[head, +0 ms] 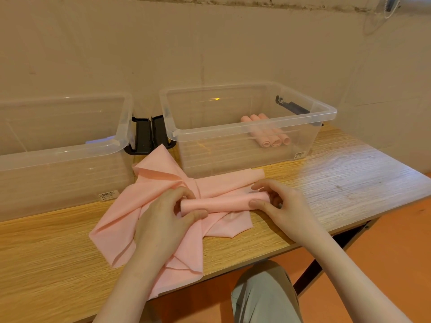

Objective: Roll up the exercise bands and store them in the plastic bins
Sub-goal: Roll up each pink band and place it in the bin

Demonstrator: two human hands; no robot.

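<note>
A pink exercise band (pixel 121 222) lies crumpled and spread over the wooden table, one end hanging past the front edge. Part of it is wound into a tight roll (pixel 224 202) lying crosswise in front of me. My left hand (pixel 168 215) pinches the roll's left end and my right hand (pixel 279 203) pinches its right end. Behind stands a clear plastic bin (pixel 247 130) holding three rolled pink bands (pixel 268 134). A second clear bin (pixel 63 150) stands at the left, with no bands visible inside.
The bins' black latch handles (pixel 147 136) meet between the two bins, and another black handle (pixel 293 107) sits on the right bin's far side. A beige wall rises just behind. The wooden table (pixel 345 173) ends near my knee (pixel 263 292); the floor is orange.
</note>
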